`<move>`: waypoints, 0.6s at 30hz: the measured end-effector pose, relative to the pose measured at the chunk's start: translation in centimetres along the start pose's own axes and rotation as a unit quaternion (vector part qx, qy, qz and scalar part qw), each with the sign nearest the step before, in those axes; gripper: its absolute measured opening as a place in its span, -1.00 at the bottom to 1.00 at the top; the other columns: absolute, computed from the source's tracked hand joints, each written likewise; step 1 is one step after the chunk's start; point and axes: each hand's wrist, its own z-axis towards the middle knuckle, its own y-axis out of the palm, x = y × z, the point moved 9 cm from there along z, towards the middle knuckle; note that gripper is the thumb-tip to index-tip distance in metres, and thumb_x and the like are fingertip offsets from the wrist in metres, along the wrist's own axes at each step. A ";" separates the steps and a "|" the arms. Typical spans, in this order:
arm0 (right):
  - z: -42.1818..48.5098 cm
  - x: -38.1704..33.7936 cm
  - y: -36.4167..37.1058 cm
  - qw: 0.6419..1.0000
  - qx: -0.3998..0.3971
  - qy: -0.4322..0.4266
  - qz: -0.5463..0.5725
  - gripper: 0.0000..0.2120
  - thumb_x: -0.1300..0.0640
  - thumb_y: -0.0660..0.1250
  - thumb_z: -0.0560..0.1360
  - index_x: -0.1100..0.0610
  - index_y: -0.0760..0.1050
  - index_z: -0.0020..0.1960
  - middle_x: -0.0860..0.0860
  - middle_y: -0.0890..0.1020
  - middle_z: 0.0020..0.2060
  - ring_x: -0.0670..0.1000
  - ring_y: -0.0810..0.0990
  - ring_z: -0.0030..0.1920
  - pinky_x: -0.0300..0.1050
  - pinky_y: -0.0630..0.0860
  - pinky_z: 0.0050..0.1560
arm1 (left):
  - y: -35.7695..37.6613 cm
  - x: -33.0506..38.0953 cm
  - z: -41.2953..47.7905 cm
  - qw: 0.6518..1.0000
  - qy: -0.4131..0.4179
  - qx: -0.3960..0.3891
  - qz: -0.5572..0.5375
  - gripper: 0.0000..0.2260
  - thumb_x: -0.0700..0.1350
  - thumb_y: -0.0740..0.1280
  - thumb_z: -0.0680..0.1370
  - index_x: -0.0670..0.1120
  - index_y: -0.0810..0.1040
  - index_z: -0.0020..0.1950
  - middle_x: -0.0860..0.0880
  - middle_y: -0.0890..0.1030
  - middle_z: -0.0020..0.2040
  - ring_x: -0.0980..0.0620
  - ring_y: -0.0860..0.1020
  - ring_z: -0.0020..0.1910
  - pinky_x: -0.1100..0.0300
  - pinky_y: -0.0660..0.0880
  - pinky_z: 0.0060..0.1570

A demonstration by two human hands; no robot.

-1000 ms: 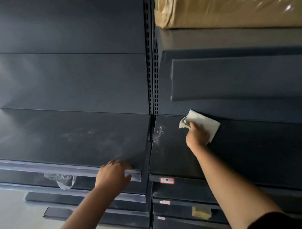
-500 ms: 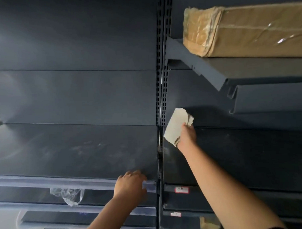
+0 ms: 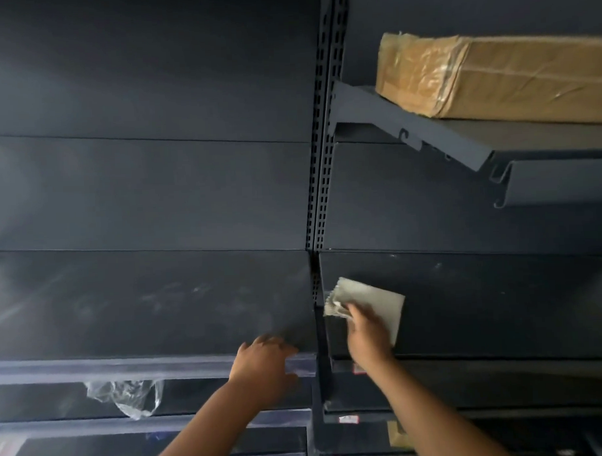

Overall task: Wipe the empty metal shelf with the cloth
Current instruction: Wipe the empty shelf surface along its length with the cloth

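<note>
Two dark metal shelves meet at a slotted upright. The right shelf (image 3: 493, 306) is bare and dusty. A pale grey folded cloth (image 3: 380, 301) lies flat on its left end, near the front corner. My right hand (image 3: 366, 338) presses down on the cloth's near edge, fingers over it. My left hand (image 3: 265, 369) rests on the front edge of the left shelf (image 3: 142, 301), fingers curled over the clear price rail. White smears of dust show on the left shelf.
A long brown cardboard box wrapped in tape (image 3: 492, 74) lies on the higher right shelf (image 3: 426, 134), which juts out above the cloth. The slotted upright (image 3: 321, 159) divides the bays. A crumpled clear plastic bag (image 3: 124, 397) hangs below the left shelf. More shelves with price labels sit lower down.
The cloth was lifted upright off the shelf half a second ago and now lies flat again at the right shelf's left end. My view has tilted upward. The left hand kept its hold.
</note>
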 end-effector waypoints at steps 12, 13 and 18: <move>2.7 -1.0 -3.7 0.791 0.176 0.178 0.559 -0.76 0.18 0.13 0.60 -0.06 0.44 0.17 0.04 0.58 0.17 0.10 0.55 0.17 -0.03 0.44 0.19 | -1.4 -8.5 -3.8 0.997 -0.058 0.055 0.004 -0.55 0.19 0.28 0.45 0.26 0.36 0.35 0.20 0.44 0.34 0.06 0.36 0.31 0.09 0.35 0.26; 2.8 0.2 -5.3 0.832 0.211 0.160 0.488 -0.75 0.18 0.13 0.59 -0.02 0.43 0.21 0.06 0.58 0.16 0.12 0.54 0.16 -0.07 0.42 0.13 | -1.6 -8.9 -3.9 0.996 -0.063 0.061 0.005 -0.57 0.19 0.28 0.46 0.28 0.37 0.33 0.20 0.45 0.32 0.06 0.37 0.29 0.09 0.37 0.24; 3.7 2.0 -5.5 0.963 0.177 0.074 0.188 -0.70 0.24 0.15 0.57 0.11 0.42 0.28 0.17 0.64 0.02 0.19 0.59 0.00 -0.08 0.47 -0.01 | -2.8 -10.7 -4.4 0.992 -0.101 0.077 0.004 -0.63 0.18 0.26 0.47 0.26 0.45 0.28 0.19 0.46 0.30 0.06 0.38 0.28 0.09 0.38 0.22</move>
